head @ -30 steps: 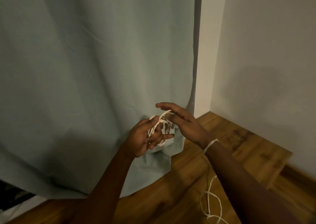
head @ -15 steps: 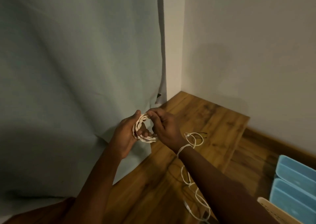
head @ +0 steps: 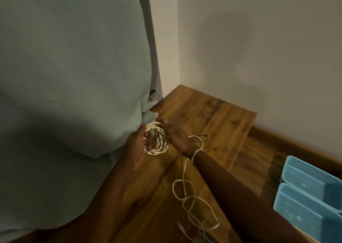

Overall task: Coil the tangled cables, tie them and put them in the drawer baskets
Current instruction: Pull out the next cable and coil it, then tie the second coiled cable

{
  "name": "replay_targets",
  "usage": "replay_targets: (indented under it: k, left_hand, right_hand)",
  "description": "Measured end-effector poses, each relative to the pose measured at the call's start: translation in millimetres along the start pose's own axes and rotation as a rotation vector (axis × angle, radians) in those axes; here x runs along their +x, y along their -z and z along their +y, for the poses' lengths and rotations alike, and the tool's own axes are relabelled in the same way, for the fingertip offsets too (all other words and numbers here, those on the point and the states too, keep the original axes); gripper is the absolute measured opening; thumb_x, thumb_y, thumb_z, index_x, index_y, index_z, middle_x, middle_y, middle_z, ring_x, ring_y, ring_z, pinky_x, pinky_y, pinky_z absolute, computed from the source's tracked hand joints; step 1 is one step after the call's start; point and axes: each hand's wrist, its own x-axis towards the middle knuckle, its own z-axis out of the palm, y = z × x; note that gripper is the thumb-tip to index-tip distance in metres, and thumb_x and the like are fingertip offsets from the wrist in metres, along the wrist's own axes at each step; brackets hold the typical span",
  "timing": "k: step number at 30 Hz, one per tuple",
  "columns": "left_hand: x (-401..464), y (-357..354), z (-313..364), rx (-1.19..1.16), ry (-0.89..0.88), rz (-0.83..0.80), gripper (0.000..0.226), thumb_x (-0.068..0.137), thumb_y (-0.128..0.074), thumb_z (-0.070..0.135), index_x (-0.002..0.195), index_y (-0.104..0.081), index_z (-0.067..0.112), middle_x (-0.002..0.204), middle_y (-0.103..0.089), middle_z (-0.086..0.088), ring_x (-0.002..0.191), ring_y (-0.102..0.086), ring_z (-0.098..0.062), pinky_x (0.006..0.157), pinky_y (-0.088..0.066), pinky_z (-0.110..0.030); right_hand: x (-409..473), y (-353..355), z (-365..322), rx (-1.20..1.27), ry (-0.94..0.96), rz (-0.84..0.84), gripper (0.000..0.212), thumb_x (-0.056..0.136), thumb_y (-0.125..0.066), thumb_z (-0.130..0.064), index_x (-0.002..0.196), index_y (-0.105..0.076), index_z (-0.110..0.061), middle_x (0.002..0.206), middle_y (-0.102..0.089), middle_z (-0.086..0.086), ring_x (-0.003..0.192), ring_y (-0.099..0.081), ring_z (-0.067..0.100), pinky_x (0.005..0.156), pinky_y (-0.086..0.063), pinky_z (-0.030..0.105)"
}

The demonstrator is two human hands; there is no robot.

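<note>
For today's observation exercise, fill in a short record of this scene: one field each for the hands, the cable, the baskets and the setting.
left hand: grips the coil, fingers through it
right hand: fingers on the coil's far edge
coil: white, twisted into a ring
loose cable: wrapped round the right wrist, trailing in loops below
baskets: two, blue, at right
setting: wood floor, curtain at left

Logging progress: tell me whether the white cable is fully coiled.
Not fully: the white cable forms a ring held in both hands, but its loose tail trails in loops over the floor.

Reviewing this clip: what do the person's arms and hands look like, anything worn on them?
Both forearms are bare, with no sleeves, gloves, watch or rings in view. The right hand has white cable looped around its wrist. The left hand and its wrist carry nothing.
</note>
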Motion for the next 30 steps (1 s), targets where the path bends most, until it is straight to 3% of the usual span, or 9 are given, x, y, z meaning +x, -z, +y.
replay_targets:
  k: [2,6,10,14,18,21,24,28,30]
  left_hand:
    - [21.5,-3.7,-8.3,0.03,0.024,0.04,0.045,0.103,-0.038,0.04,0.068,-0.044,0.014,0.042,-0.038,0.002,0.044,-0.037,-0.014,0.058,-0.035,-0.029]
    - [42.4,-7.1,-24.6,0.024,0.033,0.036,0.046,0.104,-0.033,0.039,0.065,-0.039,0.015,0.04,-0.036,0.004,0.038,-0.038,-0.011,0.066,-0.038,-0.033]
    - [57.4,-6.8,-50.4,-0.101,0.075,-0.031,0.045,0.103,-0.033,0.042,0.065,-0.036,0.018,0.041,-0.03,0.005,0.039,-0.036,-0.012,0.062,-0.037,-0.032]
    - [63.3,-4.8,-63.1,-0.081,0.081,0.017,0.043,0.102,-0.037,0.043,0.067,-0.041,0.019,0.047,-0.037,0.006,0.044,-0.041,-0.012,0.063,-0.042,-0.033]
    - [63.0,-4.9,-63.0,-0.105,0.072,0.026,0.045,0.103,-0.033,0.041,0.064,-0.036,0.018,0.041,-0.03,0.007,0.037,-0.037,-0.01,0.062,-0.035,-0.032]
    - [63.8,-6.2,-62.7,-0.13,0.087,0.029,0.046,0.104,-0.03,0.041,0.064,-0.034,0.018,0.04,-0.028,0.007,0.036,-0.036,-0.01,0.061,-0.032,-0.032]
    - [65.5,-10.8,-65.6,-0.117,0.093,0.024,0.046,0.103,-0.032,0.042,0.064,-0.036,0.018,0.041,-0.029,0.006,0.037,-0.037,-0.01,0.063,-0.034,-0.033]
    - [71.0,-24.2,-62.8,-0.087,0.127,0.062,0.046,0.103,-0.034,0.041,0.064,-0.036,0.017,0.038,-0.03,0.006,0.035,-0.036,-0.011,0.06,-0.035,-0.033]
    - [72.2,-30.1,-57.9,-0.086,0.134,0.079,0.046,0.102,-0.037,0.043,0.064,-0.038,0.017,0.039,-0.035,0.006,0.036,-0.039,-0.01,0.055,-0.04,-0.029]
  right_hand:
    - [11.3,47.4,30.9,-0.012,-0.15,0.148,0.04,0.106,-0.04,-0.038,0.126,-0.062,-0.012,0.115,-0.068,0.011,0.103,-0.067,0.025,0.085,-0.057,0.038]
    - [38.3,150.5,106.9,-0.596,-0.271,0.417,0.021,0.096,-0.059,-0.012,0.104,-0.073,0.001,0.106,-0.073,0.022,0.101,-0.067,0.038,0.089,-0.051,0.041]
    - [53.4,189.7,151.8,-0.899,-0.367,0.133,0.029,0.093,-0.061,-0.008,0.12,-0.07,-0.001,0.126,-0.066,0.022,0.118,-0.061,0.038,0.103,-0.042,0.038]
    - [56.6,184.1,171.3,-1.031,-0.364,-0.154,0.043,0.089,-0.071,-0.029,0.13,-0.067,-0.017,0.129,-0.065,0.018,0.118,-0.06,0.034,0.103,-0.04,0.032]
    - [49.8,180.8,191.3,-1.027,-0.275,-0.076,0.061,0.079,-0.052,-0.056,0.123,-0.069,-0.017,0.124,-0.063,0.017,0.11,-0.058,0.039,0.095,-0.047,0.04]
    - [36.5,178.8,198.0,-1.024,-0.114,-0.104,0.053,0.077,-0.063,-0.042,0.118,-0.072,-0.01,0.116,-0.07,0.021,0.118,-0.057,0.045,0.094,-0.049,0.053]
    - [26.0,179.6,194.8,-1.048,-0.16,-0.168,0.052,0.08,-0.05,-0.042,0.117,-0.073,-0.012,0.132,-0.063,0.019,0.13,-0.048,0.04,0.104,-0.037,0.044]
    - [18.4,180.6,178.4,-1.099,-0.208,-0.206,0.028,0.09,-0.063,-0.027,0.104,-0.072,-0.004,0.141,-0.047,0.022,0.122,-0.046,0.041,0.104,-0.037,0.042]
    - [17.9,183.8,164.7,-1.171,-0.209,-0.215,0.031,0.088,-0.066,-0.035,0.104,-0.07,-0.009,0.133,-0.051,0.016,0.118,-0.048,0.038,0.097,-0.042,0.044]
